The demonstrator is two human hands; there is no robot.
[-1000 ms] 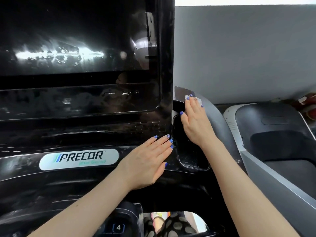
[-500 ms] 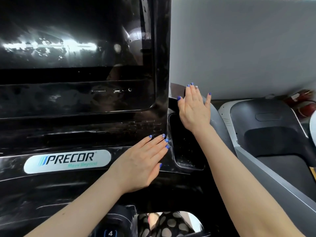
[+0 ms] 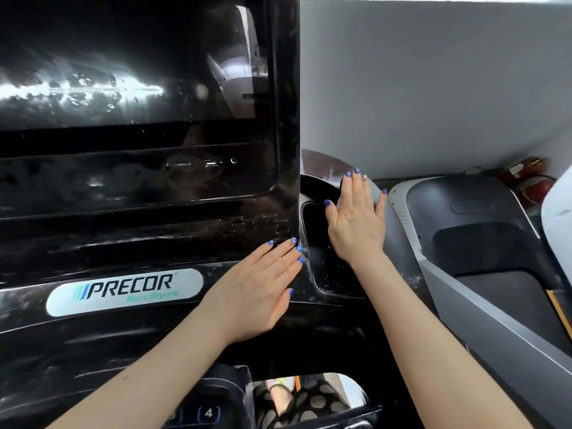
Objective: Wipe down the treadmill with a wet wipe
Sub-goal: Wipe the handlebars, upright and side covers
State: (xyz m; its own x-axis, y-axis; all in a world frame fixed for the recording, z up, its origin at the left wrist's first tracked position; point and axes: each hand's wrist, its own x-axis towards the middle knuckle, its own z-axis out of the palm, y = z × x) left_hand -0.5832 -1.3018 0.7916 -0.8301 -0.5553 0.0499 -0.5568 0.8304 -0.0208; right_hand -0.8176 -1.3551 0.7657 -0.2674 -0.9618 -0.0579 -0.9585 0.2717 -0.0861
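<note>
The treadmill console is glossy black with a dark screen and a Precor label. My left hand lies flat on the console just right of the label, fingers straight. My right hand presses flat, fingers spread, across the edge of the black cup recess and the grey side arm. No wet wipe shows; anything under the right palm is hidden.
A neighbouring grey and black treadmill stands close on the right. A red object sits by the grey wall. Keypad buttons are below my left forearm.
My right hand has spread its fingers and slid slightly toward me on the grey arm. The white edge seen at its fingertips a second ago no longer shows. My left hand stays put.
</note>
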